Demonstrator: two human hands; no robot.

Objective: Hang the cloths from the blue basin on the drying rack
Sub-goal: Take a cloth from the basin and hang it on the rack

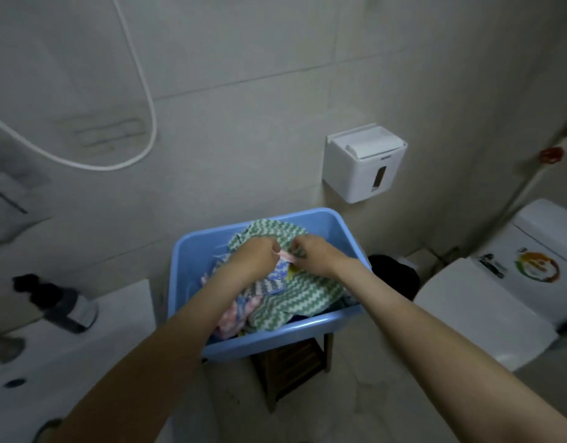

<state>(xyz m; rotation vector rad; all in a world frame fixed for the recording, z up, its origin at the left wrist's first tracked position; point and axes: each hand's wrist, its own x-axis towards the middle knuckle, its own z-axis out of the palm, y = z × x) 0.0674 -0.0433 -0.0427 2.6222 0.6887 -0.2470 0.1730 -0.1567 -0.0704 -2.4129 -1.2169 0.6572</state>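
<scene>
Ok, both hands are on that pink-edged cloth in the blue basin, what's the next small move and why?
Probably lift the pink-edged cloth straight up, clear of the pile. The left hand and right hand both pinch its edge, while it lies with the green zigzag cloth in the blue basin. No drying rack is in view, so freeing it comes first.

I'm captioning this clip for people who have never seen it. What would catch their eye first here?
The blue basin at the centre, set on a wooden stool and heaped with cloths, a green zigzag cloth on top. Over it the left hand and right hand pinch a pink cloth between them. On the tiled wall behind hangs a white tissue box.
</scene>
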